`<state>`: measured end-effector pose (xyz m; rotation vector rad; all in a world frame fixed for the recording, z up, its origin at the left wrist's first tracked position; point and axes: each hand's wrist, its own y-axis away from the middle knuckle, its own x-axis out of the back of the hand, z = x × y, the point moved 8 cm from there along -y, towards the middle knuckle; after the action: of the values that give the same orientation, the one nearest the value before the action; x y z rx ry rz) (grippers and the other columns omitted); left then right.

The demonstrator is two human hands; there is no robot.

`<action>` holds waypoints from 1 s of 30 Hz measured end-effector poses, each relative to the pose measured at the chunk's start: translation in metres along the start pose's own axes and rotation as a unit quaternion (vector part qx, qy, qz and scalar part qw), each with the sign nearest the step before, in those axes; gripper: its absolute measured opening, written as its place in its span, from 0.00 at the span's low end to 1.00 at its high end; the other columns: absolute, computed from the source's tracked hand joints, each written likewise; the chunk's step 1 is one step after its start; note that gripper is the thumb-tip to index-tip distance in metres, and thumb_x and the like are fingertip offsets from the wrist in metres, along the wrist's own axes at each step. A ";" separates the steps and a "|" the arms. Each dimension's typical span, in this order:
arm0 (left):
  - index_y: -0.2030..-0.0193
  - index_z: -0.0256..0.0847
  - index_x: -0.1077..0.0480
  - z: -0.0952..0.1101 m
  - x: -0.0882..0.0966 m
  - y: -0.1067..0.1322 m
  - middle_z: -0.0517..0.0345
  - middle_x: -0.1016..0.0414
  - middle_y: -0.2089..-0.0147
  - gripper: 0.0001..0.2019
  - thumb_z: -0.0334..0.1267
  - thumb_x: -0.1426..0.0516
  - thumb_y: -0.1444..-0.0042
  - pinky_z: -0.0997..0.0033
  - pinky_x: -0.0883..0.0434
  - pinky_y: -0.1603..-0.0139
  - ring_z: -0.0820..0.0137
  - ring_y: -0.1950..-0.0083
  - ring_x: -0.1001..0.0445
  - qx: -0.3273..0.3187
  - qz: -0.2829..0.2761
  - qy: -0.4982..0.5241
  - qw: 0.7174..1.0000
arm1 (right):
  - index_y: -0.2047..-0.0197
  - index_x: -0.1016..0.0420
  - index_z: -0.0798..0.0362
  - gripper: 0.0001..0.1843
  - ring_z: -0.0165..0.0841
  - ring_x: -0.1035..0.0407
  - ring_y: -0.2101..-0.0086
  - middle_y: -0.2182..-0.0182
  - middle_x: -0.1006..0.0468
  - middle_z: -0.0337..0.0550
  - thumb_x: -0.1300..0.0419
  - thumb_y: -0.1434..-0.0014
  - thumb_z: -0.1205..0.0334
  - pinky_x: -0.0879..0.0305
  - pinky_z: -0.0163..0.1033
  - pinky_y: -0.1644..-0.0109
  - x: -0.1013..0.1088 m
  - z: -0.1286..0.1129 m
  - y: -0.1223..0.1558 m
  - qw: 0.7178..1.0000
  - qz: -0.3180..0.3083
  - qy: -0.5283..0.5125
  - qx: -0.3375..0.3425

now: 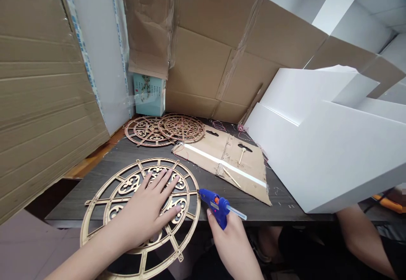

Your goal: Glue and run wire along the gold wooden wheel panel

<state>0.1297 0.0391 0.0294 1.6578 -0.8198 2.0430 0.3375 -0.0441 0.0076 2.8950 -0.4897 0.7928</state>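
Observation:
My left hand (146,211) lies flat with fingers spread on a large round gold fretwork disc (104,206) that overhangs the front edge of the dark table (127,153). My right hand (233,244) grips a blue hot glue gun (215,206), its nozzle pointing left and touching or nearly touching the disc's right rim. A clear glue stick juts out of the gun's back end.
Two smaller brown fretwork discs (165,130) overlap at the back. A flattened cardboard piece (228,161) with wooden sticks lies mid-table. White foam boards (317,144) fill the right; cardboard walls stand behind and left. A small teal box (149,96) sits at the back. Another person's arm (361,237) shows under the table's right side.

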 end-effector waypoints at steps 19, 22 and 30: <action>0.22 0.42 0.49 0.001 -0.003 0.000 0.47 0.60 0.21 0.38 0.65 0.56 0.29 0.31 0.53 0.24 0.47 0.21 0.57 0.004 -0.031 0.002 0.999 | 0.43 0.21 0.51 0.25 0.42 0.23 0.51 0.51 0.18 0.52 0.51 0.29 0.46 0.32 0.41 0.41 -0.006 -0.018 0.002 0.999 -0.038 0.023 0.024; 0.22 0.42 0.50 0.002 -0.003 -0.001 0.47 0.61 0.21 0.39 0.65 0.57 0.29 0.30 0.53 0.25 0.46 0.21 0.58 0.007 -0.037 0.000 0.999 | 0.43 0.21 0.50 0.24 0.41 0.23 0.51 0.48 0.19 0.51 0.50 0.29 0.46 0.30 0.39 0.45 -0.008 -0.020 -0.001 0.999 -0.041 0.010 0.030; 0.22 0.42 0.51 0.001 -0.005 0.001 0.48 0.62 0.21 0.39 0.66 0.57 0.29 0.30 0.54 0.24 0.47 0.20 0.59 0.005 -0.037 0.002 0.999 | 0.40 0.22 0.52 0.28 0.41 0.24 0.45 0.39 0.25 0.53 0.49 0.30 0.45 0.29 0.39 0.44 -0.004 -0.015 0.002 0.999 -0.035 0.006 0.019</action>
<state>0.1308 0.0380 0.0246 1.6648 -0.7371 2.0033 0.3263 -0.0420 0.0189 2.9220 -0.3728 0.8161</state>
